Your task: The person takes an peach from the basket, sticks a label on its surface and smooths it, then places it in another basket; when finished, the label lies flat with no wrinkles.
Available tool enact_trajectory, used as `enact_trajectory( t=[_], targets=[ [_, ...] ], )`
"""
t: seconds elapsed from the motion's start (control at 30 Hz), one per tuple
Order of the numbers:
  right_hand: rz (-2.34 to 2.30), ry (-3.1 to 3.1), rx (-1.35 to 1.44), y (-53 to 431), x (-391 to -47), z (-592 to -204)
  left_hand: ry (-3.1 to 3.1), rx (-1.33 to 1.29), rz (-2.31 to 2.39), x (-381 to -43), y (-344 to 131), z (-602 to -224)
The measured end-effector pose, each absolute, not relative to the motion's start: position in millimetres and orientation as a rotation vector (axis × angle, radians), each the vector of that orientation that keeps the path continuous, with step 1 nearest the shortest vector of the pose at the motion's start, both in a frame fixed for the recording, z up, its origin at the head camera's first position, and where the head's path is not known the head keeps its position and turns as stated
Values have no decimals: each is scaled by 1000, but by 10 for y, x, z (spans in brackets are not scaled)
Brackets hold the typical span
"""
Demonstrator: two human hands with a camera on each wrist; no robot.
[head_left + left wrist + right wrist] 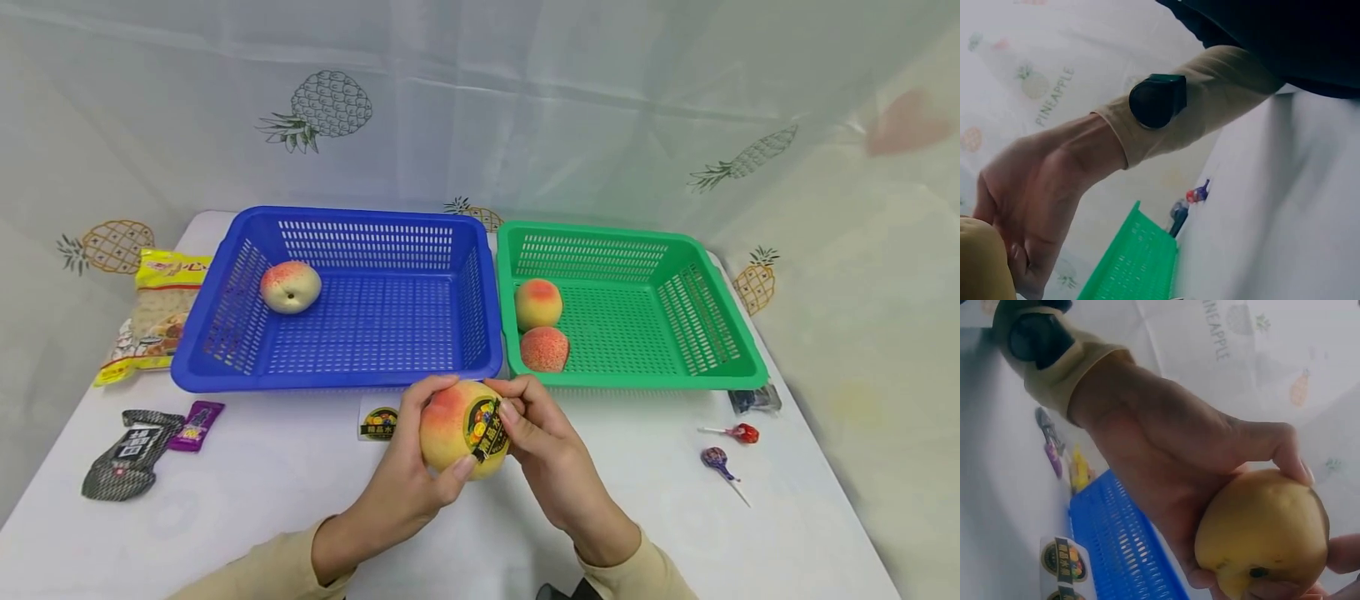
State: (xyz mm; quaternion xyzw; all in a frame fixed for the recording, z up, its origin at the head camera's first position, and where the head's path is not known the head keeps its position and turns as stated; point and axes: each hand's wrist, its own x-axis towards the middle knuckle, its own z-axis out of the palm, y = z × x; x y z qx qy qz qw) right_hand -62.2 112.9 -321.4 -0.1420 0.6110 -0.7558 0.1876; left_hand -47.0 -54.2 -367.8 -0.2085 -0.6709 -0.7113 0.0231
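Observation:
My left hand [408,471] grips a yellow-red peach [442,433] above the table's front middle, thumb low on its front and fingers around its side. A round black-and-gold fruit sticker [480,423] lies across the peach's right face. On that sticker's right edge, the thumb and forefinger of my right hand [553,458] pinch together. The right wrist view shows the left hand [1160,437] around the peach [1260,531], its underside visible. In the left wrist view the right hand [1035,194] bends beside the fruit. A sheet with another such sticker [378,422] lies on the table.
Behind the hands stand a blue basket [337,382] with one peach [291,287] and a green basket [637,381] with two peaches [538,303]. Left lie a yellow food bag [161,312], a dark packet [131,454] and a purple packet [197,425]. Two lollipops [715,458] lie right.

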Motion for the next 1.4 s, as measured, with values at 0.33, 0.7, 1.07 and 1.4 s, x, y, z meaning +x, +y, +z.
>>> enact_trajectory(
  t=[0.33,0.7,1.07,1.4],
  targets=[
    [-2205,1785,-241,1333,-710,-3293,-2042,-681,-2470,-541,-514,-3604],
    [-1173,3288,744,2921,-1116,-3369,-2551,-554,-1782,-975,-208,-3137],
    [-1004,3105,783,3558,-1511,-3725,-2938,-647,-1070,-1828,722,-3155],
    [-1106,3142,836,3551,-1513,-3735,-3164,-761,-863,-2078,1129,-3444]
  ],
)
